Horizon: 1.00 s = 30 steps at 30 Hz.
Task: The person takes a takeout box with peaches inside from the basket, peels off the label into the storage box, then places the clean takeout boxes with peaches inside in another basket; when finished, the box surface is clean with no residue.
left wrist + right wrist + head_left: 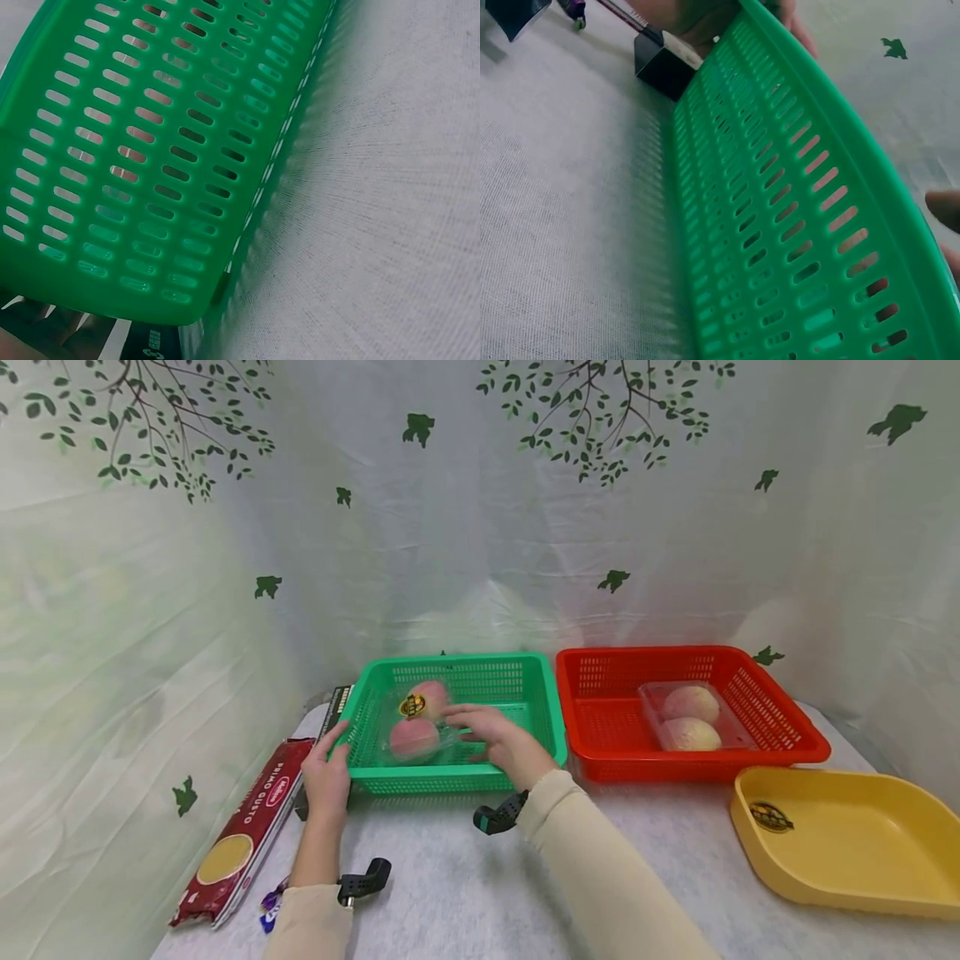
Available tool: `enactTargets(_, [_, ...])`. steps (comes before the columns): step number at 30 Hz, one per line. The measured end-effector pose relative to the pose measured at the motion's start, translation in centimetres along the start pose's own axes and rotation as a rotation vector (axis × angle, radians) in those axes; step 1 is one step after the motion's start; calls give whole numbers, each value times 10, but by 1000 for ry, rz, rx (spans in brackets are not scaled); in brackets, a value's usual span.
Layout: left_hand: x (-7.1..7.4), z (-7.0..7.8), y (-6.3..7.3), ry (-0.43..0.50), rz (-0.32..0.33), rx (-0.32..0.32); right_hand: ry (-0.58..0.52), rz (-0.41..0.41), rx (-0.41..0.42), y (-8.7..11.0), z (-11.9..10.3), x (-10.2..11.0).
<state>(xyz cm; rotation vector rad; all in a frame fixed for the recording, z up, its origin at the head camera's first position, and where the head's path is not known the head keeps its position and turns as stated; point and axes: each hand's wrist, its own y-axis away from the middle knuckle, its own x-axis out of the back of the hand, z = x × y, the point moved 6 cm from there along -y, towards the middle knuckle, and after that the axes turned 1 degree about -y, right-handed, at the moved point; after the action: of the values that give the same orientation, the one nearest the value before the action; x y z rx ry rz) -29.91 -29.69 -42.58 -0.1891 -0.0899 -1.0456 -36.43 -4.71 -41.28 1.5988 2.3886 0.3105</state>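
The left arm (311, 877) is stretching forward near the left edge of the bench (427, 868), and the left hand (327, 777) is gripping. The right arm (615, 868) is slanting forward and leftward, and the right hand (501, 742) is reaching, its fingers spreading loosely toward that same edge.

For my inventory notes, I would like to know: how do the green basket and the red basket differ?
The left hand holds the green basket; no hand touches the red basket. The green basket's fruit pack shows a dark sticker; the red basket's fruit pack shows none. Both have slotted walls, and each holds a clear pack with two fruits visible.
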Motion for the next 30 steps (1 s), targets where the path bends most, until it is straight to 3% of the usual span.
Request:
enactTargets(5, [-1,2,0,5,-3,-3,-14,108,42,2,-3,9])
enactTargets(13, [1,2,0,-4,1,-9,9,213,136,6,-10,14])
enactTargets(25, [0,0,0,7,16,4,7,146,118,3,-7,7])
enactTargets(30, [1,0,1,7,16,6,110,120,90,2,-4,3])
